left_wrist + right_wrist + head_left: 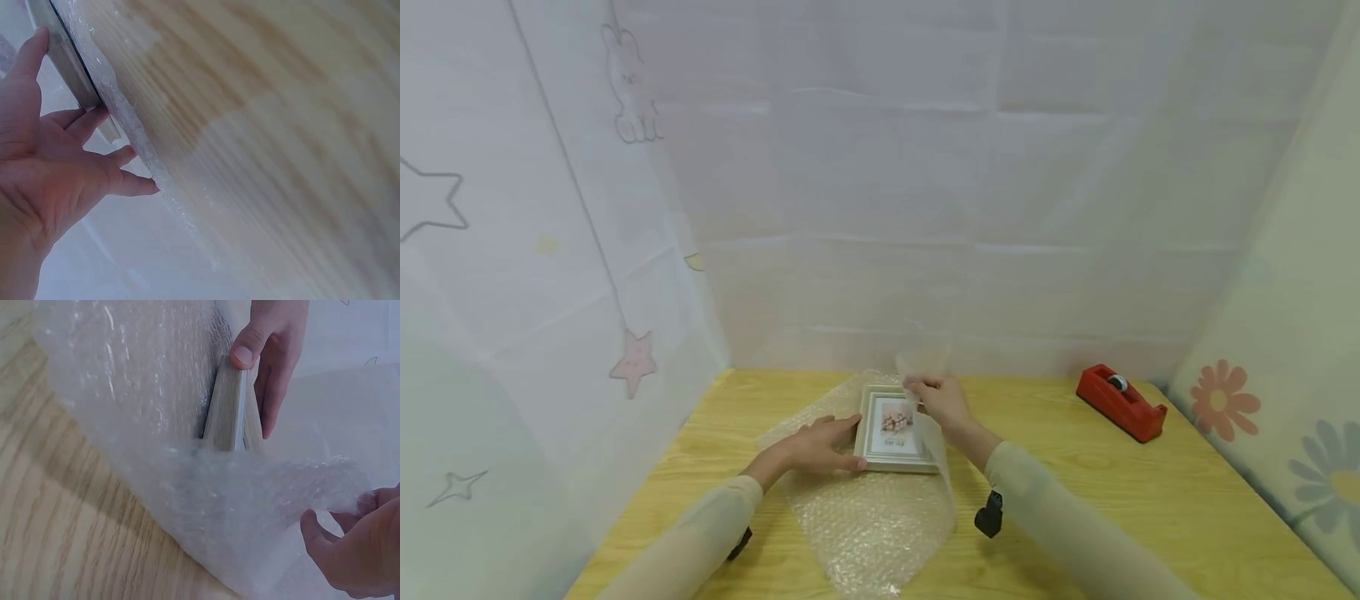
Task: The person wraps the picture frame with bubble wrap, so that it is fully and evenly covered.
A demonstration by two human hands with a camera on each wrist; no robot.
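A pale picture frame [880,460] with a pink flower print lies face up on a sheet of bubble wrap [865,529]. My left hand [820,447] rests against the frame's left side, thumb at the near corner and fingers spread; in the left wrist view some fingertips touch the bubble wrap edge [134,119]. At the frame's far right, my right hand [946,405] pinches a lifted corner of the wrap. This raised flap crosses the frame's right part, which shows blurred through it. The right wrist view shows the flap [250,500] hanging in front of the frame [222,412].
A red tape dispenser [1120,404] with a roll in it stands at the back right of the wooden table [1075,492]. Pale printed cloth [880,208] hangs behind the table and along both sides.
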